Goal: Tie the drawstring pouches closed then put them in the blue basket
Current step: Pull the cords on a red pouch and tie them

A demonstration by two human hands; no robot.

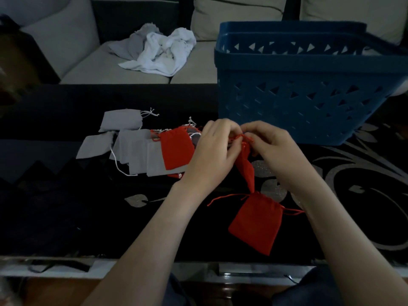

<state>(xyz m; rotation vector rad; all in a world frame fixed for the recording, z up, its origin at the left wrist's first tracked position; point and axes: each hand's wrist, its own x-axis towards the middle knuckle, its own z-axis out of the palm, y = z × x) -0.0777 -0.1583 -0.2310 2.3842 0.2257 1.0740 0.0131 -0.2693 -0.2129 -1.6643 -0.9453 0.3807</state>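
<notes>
A red drawstring pouch [244,166] hangs between my two hands above the dark table. My left hand [213,151] and my right hand [272,146] each pinch its red cord at the pouch's mouth. Another red pouch [256,221] lies flat on the table below my hands, its cords spread out. A third red pouch [176,149] rests on a pile of several grey pouches [134,151] to the left. The blue basket [304,93] stands at the back right, just beyond my right hand.
The table has a black cloth [66,206] with silver leaf patterns at the right. Behind it is a light sofa [110,69] with crumpled white cloths [161,51] on the seat. The table's near edge runs along the bottom.
</notes>
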